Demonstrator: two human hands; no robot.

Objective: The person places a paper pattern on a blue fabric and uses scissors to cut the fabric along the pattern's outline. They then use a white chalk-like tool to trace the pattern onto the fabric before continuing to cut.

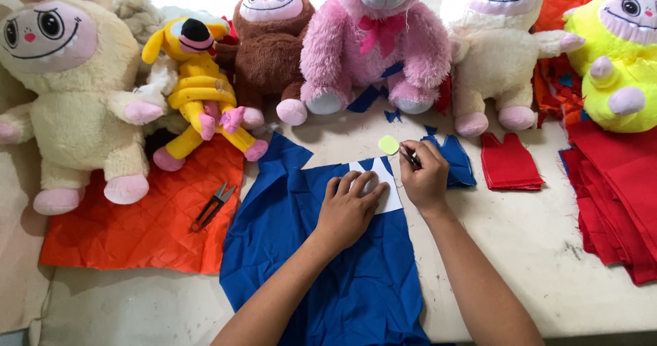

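My left hand (349, 206) lies flat on a white paper pattern (391, 197) that rests on a large piece of blue fabric (328, 271) spread over the table. My right hand (424, 175) sits just right of the pattern's top edge and grips a thin dark marking tool (410, 157), its tip at the pattern's corner. A small pale-yellow chalk disc (389, 145) lies right beside that hand, touching or nearly touching the fingers. Cut blue pieces (457, 160) are stacked behind my right hand.
A row of plush toys stands along the back: cream (75, 99), yellow dog (202, 86), brown (270, 45), pink (373, 45), white (493, 52), neon yellow (616, 58). Thread snips (213, 206) lie on orange fabric (137, 229). Red cut pieces (508, 161) and red fabric (616, 195) lie at right.
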